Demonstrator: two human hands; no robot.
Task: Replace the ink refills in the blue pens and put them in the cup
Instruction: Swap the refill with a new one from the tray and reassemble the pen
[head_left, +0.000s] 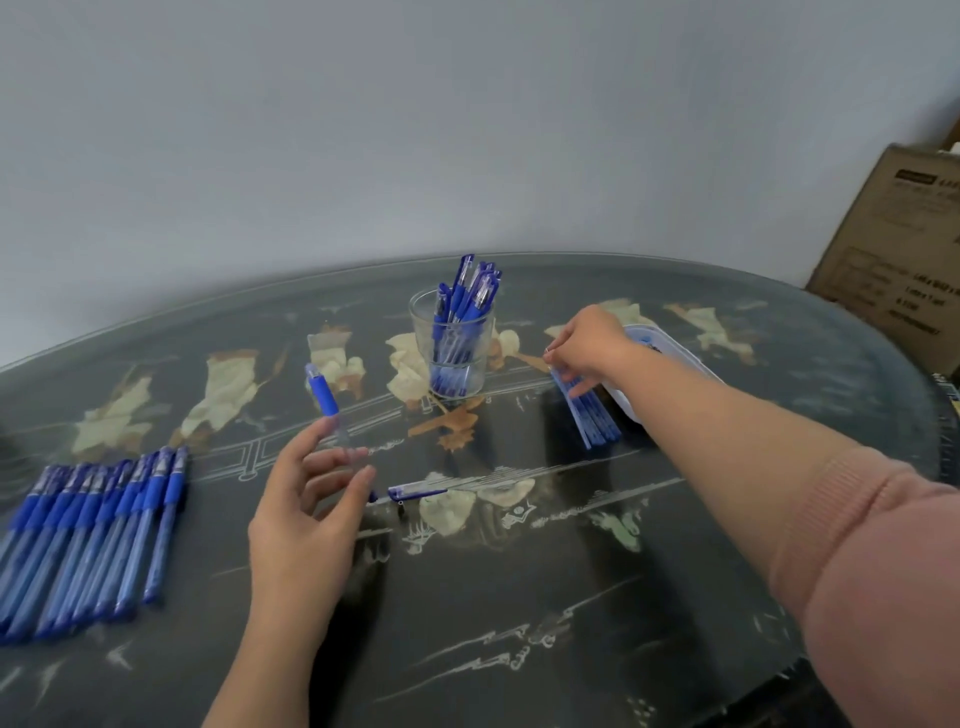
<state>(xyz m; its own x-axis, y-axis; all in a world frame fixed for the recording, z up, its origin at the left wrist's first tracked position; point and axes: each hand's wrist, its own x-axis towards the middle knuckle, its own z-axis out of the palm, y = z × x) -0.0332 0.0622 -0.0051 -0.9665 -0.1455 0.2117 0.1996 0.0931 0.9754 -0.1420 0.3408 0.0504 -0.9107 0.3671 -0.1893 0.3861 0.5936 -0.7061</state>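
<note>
Pen barrel (323, 391): pinched upright by left hand (306, 514). Refills (592, 415): right of cup (457, 343), pinched by right hand (589, 340).

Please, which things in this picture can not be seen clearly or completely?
Head view:
- White tray: the right arm covers its contents.
- Right hand at the refills: its fingers hide whether it pinches one.
- Pen barrel in the left hand: clear lower part blurred, so any refill inside is unreadable.
- Row of pens: cut off by the left edge.
- Cardboard box: print too blurred to read.
</note>
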